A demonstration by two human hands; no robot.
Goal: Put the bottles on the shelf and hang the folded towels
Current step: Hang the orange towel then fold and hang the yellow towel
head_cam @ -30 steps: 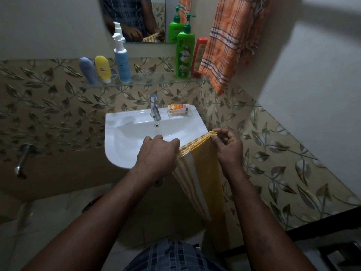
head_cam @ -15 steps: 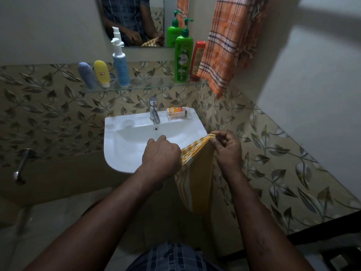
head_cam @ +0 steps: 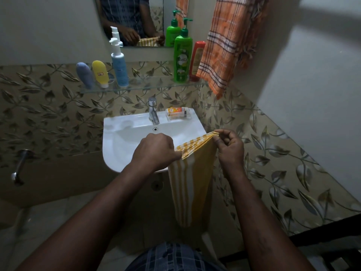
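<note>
**Yellow striped towel** [head_cam: 192,182], folded.
- My left hand [head_cam: 156,151] grips the left end of its folded top edge, with the fingers curled in and the knuckles up.
- My right hand [head_cam: 230,147] pinches the right end, with the fingertips [head_cam: 222,133] closed on the stacked layers.
- The edge runs between my two hands and rises toward the right one.
- The rest hangs straight down below them, in front of the right side of the sink [head_cam: 125,137].

**Sink**, white, fixed to the wall.
- My left hand is over its front rim.
- The tap [head_cam: 153,110] stands at the back centre.
- A small orange packet [head_cam: 176,112] lies just beside the tap, on the back right ledge.

**Glass shelf** [head_cam: 148,86], above the sink and well apart from my hands. From left to right it holds:
- a grey-blue tube [head_cam: 85,75] and a yellow tube [head_cam: 100,73], both cap down and tilted
- a white-and-blue pump bottle [head_cam: 119,65], upright
- a green pump bottle [head_cam: 182,57], upright
- a red bottle [head_cam: 197,59], just beside the green one

**Orange checked towel** [head_cam: 228,40], hanging at the shelf's right end. Its lower corner drops past the shelf.

**Mirror** [head_cam: 132,20], above the shelf. It reflects my hands and the yellow towel.
</note>
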